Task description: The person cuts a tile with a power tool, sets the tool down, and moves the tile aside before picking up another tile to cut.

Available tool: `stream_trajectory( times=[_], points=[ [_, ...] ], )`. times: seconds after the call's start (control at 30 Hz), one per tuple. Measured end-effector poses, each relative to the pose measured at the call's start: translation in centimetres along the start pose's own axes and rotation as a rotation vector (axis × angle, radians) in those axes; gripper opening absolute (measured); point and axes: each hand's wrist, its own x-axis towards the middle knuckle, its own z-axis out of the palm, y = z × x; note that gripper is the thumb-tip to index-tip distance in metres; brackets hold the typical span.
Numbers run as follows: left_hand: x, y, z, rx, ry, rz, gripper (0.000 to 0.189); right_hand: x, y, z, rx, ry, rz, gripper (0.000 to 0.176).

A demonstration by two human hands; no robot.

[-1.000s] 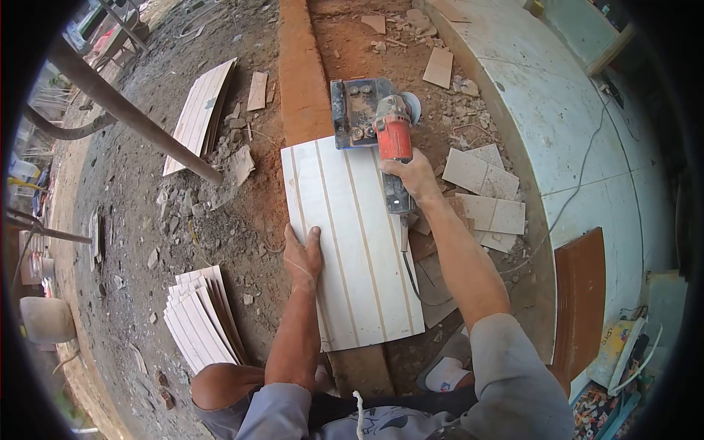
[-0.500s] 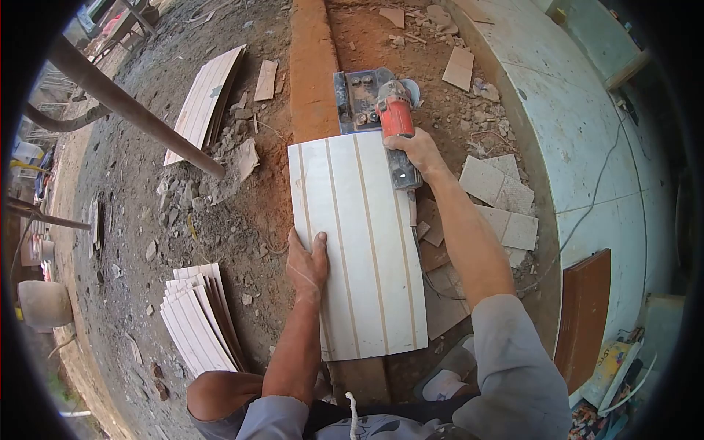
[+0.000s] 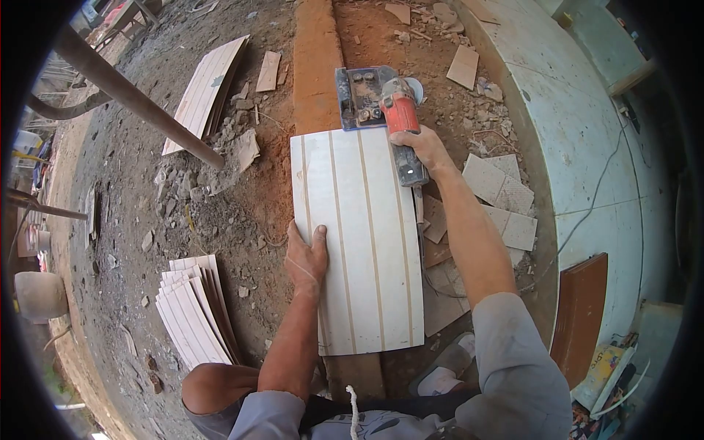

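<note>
A white tile with thin brown stripes (image 3: 357, 242) lies lengthwise in front of me across a plank. My left hand (image 3: 306, 257) grips its left edge, thumb on top and fingers at or under the side. My right hand (image 3: 425, 149) is wrapped round a red and black power tool (image 3: 401, 117) with a disc at its far end. That tool is joined to a metal base plate (image 3: 362, 99), which sits at the tile's far edge.
Striped tile stacks lie on the left, one near (image 3: 196, 312) and one far (image 3: 209, 92). A metal pole (image 3: 139, 95) slants in from upper left. Broken tiles (image 3: 506, 183), a cable (image 3: 598, 183) and a brown panel (image 3: 579, 315) are on the right.
The view has shifted slightly. Both hands keep their holds, and the tool stays at the tile's far edge with little visible movement.
</note>
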Motion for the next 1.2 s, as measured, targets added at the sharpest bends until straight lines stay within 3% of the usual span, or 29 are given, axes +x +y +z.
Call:
stream_trajectory(
  times=[0.3, 0.37, 0.6, 0.67, 0.9, 0.97, 1.03, 1.2],
  points=[
    [-0.1, 0.3, -0.1, 0.021, 0.008, -0.022, 0.078, -1.6, -1.3, 0.4, 0.034, -0.013, 0.035, 0.039],
    [-0.1, 0.5, -0.3, 0.042, -0.002, -0.029, 0.078, -0.8, -0.7, 0.2, 0.044, -0.099, 0.121, 0.044],
    [-0.1, 0.6, -0.4, 0.084, 0.001, -0.043, 0.075, -1.3, 0.2, 0.8, 0.06, -0.017, 0.064, 0.042],
    [-0.1, 0.4, -0.3, 0.093, 0.003, -0.04, 0.074, -1.8, -0.3, 1.2, -0.074, 0.105, 0.05, 0.046],
    [0.0, -0.3, 0.2, 0.069, 0.042, -0.026, 0.073, -1.5, 0.2, 0.8, -0.09, 0.05, 0.066, 0.051],
    [0.2, -0.7, 0.5, 0.077, 0.049, -0.008, 0.073, -1.2, 0.8, 0.7, -0.134, 0.071, 0.049, 0.065],
    [0.1, -0.6, 0.5, -0.002, 0.055, 0.031, 0.073, -0.6, 1.4, 0.8, -0.166, 0.09, 0.063, 0.068],
    [0.2, 0.5, 0.8, 0.181, 0.004, 0.03, 0.073, -2.2, -0.7, 1.1, -0.309, 0.155, 0.171, 0.088]
  ],
)
